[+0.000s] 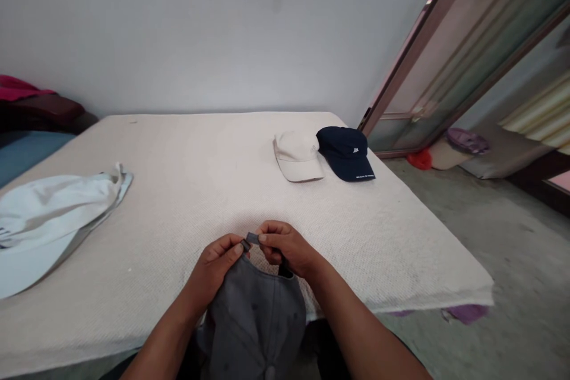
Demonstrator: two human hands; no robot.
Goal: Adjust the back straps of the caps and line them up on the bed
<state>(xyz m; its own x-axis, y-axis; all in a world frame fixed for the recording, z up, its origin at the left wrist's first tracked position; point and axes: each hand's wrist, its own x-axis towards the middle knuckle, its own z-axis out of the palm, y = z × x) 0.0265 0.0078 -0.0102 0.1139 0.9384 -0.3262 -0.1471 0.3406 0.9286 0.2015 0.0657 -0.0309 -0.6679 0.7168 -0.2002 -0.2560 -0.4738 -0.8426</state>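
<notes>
A dark grey cap (pixel 258 320) hangs at the table's front edge, its back opening turned up toward the table. My left hand (pixel 218 261) pinches the cap's strap at a small dark buckle (pixel 245 245). Just right of it, my right hand (pixel 285 246) grips the free end of the grey strap (pixel 253 238) between thumb and fingers. The strap end lies close to the buckle; whether it runs through it cannot be made out. Parts of the cap's lower side are cut off by the frame.
A beige cap (pixel 297 154) and a navy cap (pixel 345 151) lie side by side on the white-covered table (pixel 191 190). At the left lies a pale blue cap (pixel 53 214). A bin (pixel 449 151) stands on the floor at the right.
</notes>
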